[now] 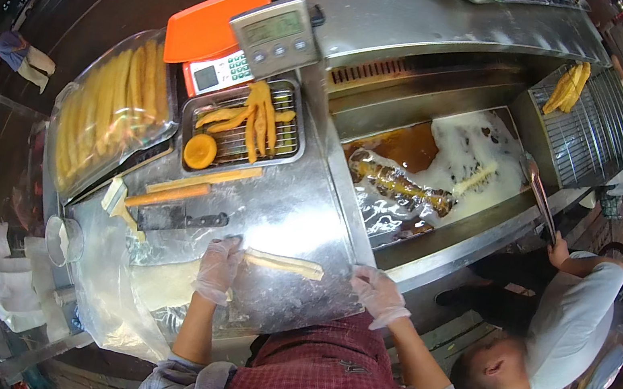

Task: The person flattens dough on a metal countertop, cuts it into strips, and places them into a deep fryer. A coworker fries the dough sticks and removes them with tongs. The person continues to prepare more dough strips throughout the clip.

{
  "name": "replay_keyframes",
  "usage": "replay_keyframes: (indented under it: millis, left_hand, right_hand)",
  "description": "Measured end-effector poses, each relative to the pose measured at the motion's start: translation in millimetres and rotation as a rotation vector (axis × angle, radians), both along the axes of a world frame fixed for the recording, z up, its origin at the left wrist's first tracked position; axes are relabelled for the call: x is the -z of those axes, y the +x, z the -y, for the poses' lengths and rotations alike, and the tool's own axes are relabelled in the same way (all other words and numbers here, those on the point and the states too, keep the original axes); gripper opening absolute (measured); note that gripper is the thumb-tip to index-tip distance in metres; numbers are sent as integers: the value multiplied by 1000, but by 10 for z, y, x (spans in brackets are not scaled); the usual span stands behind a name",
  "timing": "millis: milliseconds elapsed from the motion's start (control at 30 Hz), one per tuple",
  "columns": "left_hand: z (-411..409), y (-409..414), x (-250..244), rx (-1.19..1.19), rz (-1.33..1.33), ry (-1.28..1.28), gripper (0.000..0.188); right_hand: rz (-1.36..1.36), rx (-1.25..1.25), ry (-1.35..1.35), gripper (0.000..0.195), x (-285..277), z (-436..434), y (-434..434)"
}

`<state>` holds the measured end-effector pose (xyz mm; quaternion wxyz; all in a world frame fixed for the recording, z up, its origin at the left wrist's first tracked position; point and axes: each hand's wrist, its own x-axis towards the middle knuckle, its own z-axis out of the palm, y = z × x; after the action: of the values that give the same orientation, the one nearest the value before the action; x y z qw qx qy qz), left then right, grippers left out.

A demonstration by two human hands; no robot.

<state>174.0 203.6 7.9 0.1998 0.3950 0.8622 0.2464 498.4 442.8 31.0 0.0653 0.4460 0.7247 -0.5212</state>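
A pale strip of raw dough (285, 264) lies on the floured metal worktop (281, 306) between my hands. My left hand (219, 265), in a clear plastic glove, is at the strip's left end; whether its fingers grip the dough is hard to tell. My right hand (378, 294), gloved too, is right of the strip, near the worktop's edge, apart from the dough. A flat sheet of dough (163, 281) lies left of my left hand, partly under clear plastic. Behind it are a dough cutter with a black handle (209, 220) and a wooden rolling pin (167, 196).
Right of the worktop, a fryer of foaming oil (445, 161) holds frying dough. A co-worker (565, 326) holds metal tongs (541, 194) over its edge. Fried dough sits on a racked tray (293, 158) and in a clear plastic-covered container (110, 114). A kitchen scale (208, 77) stands behind.
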Motion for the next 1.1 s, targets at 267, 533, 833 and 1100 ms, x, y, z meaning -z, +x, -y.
replay_keyframes:
  millis: [267, 533, 833, 1100]
  left_hand:
    - [-158, 130, -31, -309, 245, -148, 25]
    - [-66, 158, 166, -116, 217, -161, 22]
    - [115, 242, 145, -243, 481, 11, 32]
    - [147, -194, -58, -174, 445, 165, 28]
  right_hand:
    - [191, -55, 138, 44, 267, 541, -810]
    - [240, -145, 198, 43, 172, 822, -929]
    - [-54, 248, 11, 40, 304, 1053, -914]
    - [-263, 353, -5, 30, 415, 791, -690]
